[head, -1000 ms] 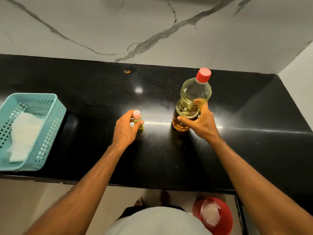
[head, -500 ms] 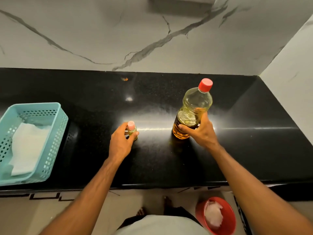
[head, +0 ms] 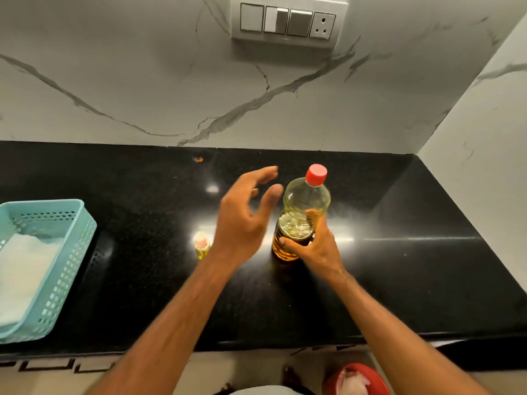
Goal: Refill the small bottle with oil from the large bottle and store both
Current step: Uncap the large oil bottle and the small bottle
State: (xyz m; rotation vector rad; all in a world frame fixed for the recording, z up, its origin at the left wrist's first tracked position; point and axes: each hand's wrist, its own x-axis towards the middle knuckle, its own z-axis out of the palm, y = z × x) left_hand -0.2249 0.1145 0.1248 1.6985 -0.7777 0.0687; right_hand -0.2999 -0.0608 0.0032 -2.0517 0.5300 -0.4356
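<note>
The large oil bottle (head: pixel 305 206) stands upright on the black counter (head: pixel 399 266), clear plastic, red cap on, partly filled with golden oil. My right hand (head: pixel 313 249) grips its lower body. The small bottle (head: pixel 202 245), with a pink cap and yellow oil, stands alone on the counter to the left of the large one. My left hand (head: pixel 245 215) hovers in the air between the two bottles, fingers spread and relaxed, holding nothing, its fingertips close to the large bottle's shoulder.
A teal plastic basket (head: pixel 65 269) with a white cloth inside sits at the counter's left end. A switch panel (head: pixel 288 21) is on the marble wall behind. A red bucket (head: pixel 359 380) stands on the floor below the counter edge.
My left hand let go of the small bottle and rose to the right toward the large bottle. The right hand kept its grip. The camera tilted up, showing the switch panel.
</note>
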